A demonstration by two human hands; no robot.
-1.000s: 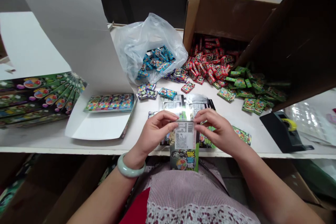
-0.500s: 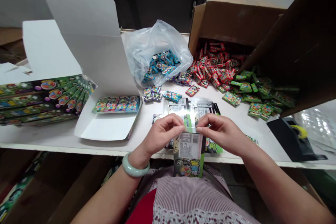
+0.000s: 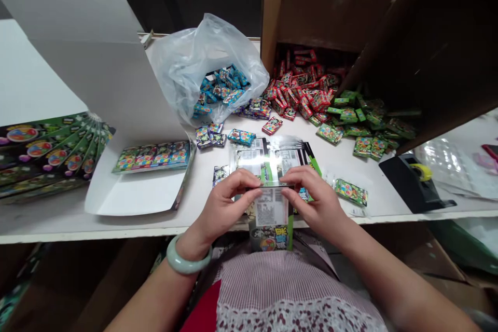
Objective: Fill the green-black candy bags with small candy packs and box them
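A printed plastic pouch (image 3: 271, 215) with a white barcode label hangs over the table's front edge, its lower end near my apron. My left hand (image 3: 227, 205) pinches its top edge at the left corner between thumb and fingers. At the right corner, my right hand (image 3: 315, 205) pinches the same edge. Just behind my hands lies a pile of similar pouches (image 3: 252, 158), partly covered by my fingers. To the right of my right hand is a clear-wrapped row of small green boxes (image 3: 351, 193).
An open white display box (image 3: 130, 194) holds a row of small colourful boxes. Behind are a clear bag (image 3: 177, 62) of blue boxes and a cardboard carton (image 3: 311, 15) with red boxes spilling out. Loose green boxes (image 3: 363, 114) and a black tape dispenser (image 3: 410, 184) are on the right.
The scene has shifted leftward in view, showing more of the green boxes' wrapped row. Both hands keep their pinch on the pouch, and its printed face looks more foreshortened.
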